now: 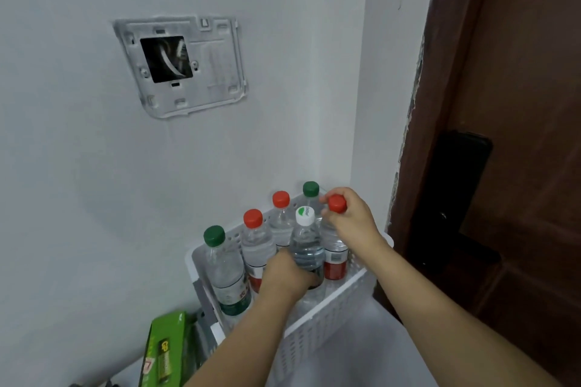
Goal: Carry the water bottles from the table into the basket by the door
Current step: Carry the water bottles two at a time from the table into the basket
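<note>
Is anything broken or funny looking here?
Yes. The wall plate has no cover: a dark hole shows wires inside. The wall edge by the door looks chipped. The bottles stand neatly in the basket.

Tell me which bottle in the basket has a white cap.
The bottle at the front middle of the basket, gripped low by the left hand. Every other cap is red or green.
</note>
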Demonstrator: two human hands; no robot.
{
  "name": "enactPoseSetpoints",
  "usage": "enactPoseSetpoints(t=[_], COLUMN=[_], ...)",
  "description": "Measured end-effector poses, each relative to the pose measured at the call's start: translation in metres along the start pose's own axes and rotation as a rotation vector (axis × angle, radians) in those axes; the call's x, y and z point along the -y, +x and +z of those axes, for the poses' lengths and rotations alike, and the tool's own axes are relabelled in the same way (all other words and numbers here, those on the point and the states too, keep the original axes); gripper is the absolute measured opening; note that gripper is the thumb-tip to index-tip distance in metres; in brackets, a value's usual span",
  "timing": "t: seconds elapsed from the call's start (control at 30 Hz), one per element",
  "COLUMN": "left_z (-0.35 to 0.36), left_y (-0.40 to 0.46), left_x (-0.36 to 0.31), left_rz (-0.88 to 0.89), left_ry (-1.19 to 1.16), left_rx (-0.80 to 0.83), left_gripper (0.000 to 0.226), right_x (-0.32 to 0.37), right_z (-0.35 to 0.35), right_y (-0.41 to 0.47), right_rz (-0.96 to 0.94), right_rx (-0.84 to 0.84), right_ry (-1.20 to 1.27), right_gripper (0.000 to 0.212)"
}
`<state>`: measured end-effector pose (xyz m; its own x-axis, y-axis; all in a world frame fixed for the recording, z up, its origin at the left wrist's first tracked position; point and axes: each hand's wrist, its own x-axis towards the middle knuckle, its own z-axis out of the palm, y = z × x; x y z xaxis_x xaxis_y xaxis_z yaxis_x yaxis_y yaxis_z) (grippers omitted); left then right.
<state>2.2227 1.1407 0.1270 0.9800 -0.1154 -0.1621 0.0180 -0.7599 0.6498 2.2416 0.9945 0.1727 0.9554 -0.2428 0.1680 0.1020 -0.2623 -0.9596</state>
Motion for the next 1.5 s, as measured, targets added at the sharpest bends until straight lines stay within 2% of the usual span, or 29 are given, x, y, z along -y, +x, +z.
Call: enactPoseSetpoints(t=[0.1, 0.3, 0.57, 0.7, 0.8, 0.93, 1.03, 1.27, 1.5], left_z=[0.001, 0.002, -0.007, -0.015, -0.028, -0.038, -0.029, 0.02, 0.077], left_y=[-0.001, 0.002, -0.005, -0.025, -0.05, -0.097, -0.141, -0.255, -0.351], left_x=[0.002, 0.004, -0.005, -0.032, -0.063, -0.112, -0.157, -0.255, -0.313], left_rz=[-0.008, -0.051, -0.082, -0.141, -0.128, 0.037, 0.23, 0.6, 0.928], left_ry=[-0.026, -0.093, -0.072, -0.193, -0.247, -0.242, -0.219, -0.122, 0.057], left_rx=[-0.003, 0.02, 0.086, 0.007, -0.143, -0.344, -0.399, -0.378, -0.354], left_gripper=[0.019, 0.033, 0.029, 0.014, 0.012, 0.053, 0.065, 0.063, 0.058], right_x=[0.0, 0.0, 0.021, 0.041, 0.06, 0.086, 0.101, 0.125, 0.144], right_z=[0.0, 0.0, -0.029, -0.071, -0.112, -0.173, -0.221, -0.333, -0.414], right_y=[-0.001, 0.001, -0.027, -0.06, -0.094, -0.151, -0.196, -0.316, -0.427], right_rz=[0.015, 0.064, 0.063, 0.007, -0.027, -0.076, -0.103, -0.112, -0.056], right_rx=[0.036, 0.061, 0.056, -0.022, -0.061, -0.097, -0.148, -0.321, -0.451], right_ry=[-0.004, -0.013, -0.101, -0.265, -0.339, -0.404, -0.466, -0.602, -0.767], right_gripper=[0.025, 0.031, 0.061, 0.062, 0.062, 0.061, 0.061, 0.062, 0.065])
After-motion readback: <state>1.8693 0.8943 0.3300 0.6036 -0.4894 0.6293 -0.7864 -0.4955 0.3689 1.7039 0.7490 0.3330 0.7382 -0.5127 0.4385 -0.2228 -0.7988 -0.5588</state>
